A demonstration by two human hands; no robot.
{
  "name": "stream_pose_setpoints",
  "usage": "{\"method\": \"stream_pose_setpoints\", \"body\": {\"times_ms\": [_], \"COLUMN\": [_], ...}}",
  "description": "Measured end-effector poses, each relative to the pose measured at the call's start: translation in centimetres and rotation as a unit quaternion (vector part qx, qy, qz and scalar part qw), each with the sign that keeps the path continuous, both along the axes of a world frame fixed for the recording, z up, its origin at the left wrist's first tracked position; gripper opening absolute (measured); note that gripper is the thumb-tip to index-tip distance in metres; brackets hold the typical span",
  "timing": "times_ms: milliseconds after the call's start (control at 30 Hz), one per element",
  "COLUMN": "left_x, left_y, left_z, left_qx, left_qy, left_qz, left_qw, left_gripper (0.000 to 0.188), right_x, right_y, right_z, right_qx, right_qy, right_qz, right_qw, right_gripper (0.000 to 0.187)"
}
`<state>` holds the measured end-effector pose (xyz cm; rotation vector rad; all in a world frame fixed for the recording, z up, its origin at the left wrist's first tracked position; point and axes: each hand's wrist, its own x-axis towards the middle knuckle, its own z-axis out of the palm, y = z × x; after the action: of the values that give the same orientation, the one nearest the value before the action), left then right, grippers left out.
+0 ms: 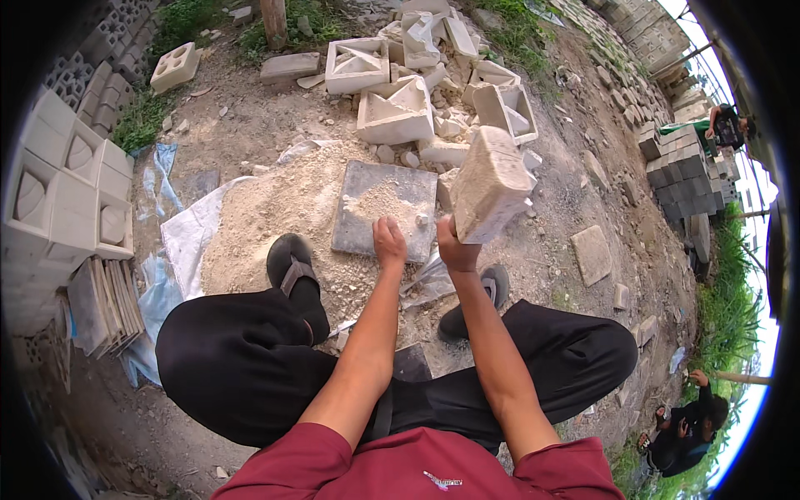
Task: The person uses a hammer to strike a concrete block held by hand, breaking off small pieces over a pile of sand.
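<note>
My right hand (457, 248) is closed at the lower end of a thick, pale, dusty block (493, 179), raised above the right side of a grey slab (354, 227). The fingers hide whether the block has a handle. My left hand (389, 242) rests at the slab's near edge with its fingers stretched toward the crumbs, holding nothing I can see. Crushed cream rubble (379, 202) lies spread over the slab, and a small pale lump (422, 220) sits near its right edge. The slab lies flat between my feet.
A heap of coarse cream powder (267, 217) lies partly on a white sheet (193, 232). Broken hollow blocks (398, 112) pile up beyond the slab. Stacked cream blocks (71, 196) stand at left. Two other people (687, 429) (731, 129) are at the far right.
</note>
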<state>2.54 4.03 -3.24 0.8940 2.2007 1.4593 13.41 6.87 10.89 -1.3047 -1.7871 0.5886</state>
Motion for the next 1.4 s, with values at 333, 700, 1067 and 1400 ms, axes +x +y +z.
{"method": "stream_pose_setpoints", "body": {"times_ms": [333,700,1067,1400], "left_x": [1.1,0.1,-0.4,-0.1], "left_y": [1.0,0.3,-0.1,-0.1], "left_z": [1.3,-0.1,-0.2,0.1], "left_qx": [0.004,-0.068,-0.084,-0.083], "left_qy": [-0.021,0.025,0.026,0.026], "left_qz": [-0.026,-0.035,-0.054,-0.056], "left_qw": [0.999,0.997,0.995,0.995], "left_gripper": [0.037,0.030,0.049,0.048], "right_x": [6.9,-2.2,4.2,1.8], "right_y": [0.3,1.7,0.0,2.3], "right_z": [-11.3,9.9,-4.1,1.9], "right_qx": [-0.405,-0.125,-0.467,-0.221], "right_qy": [-0.125,0.259,-0.122,0.059], "right_qz": [-0.008,0.073,0.009,0.033], "right_qw": [0.906,0.955,0.876,0.973], "right_gripper": [0.037,0.021,0.026,0.027]}}
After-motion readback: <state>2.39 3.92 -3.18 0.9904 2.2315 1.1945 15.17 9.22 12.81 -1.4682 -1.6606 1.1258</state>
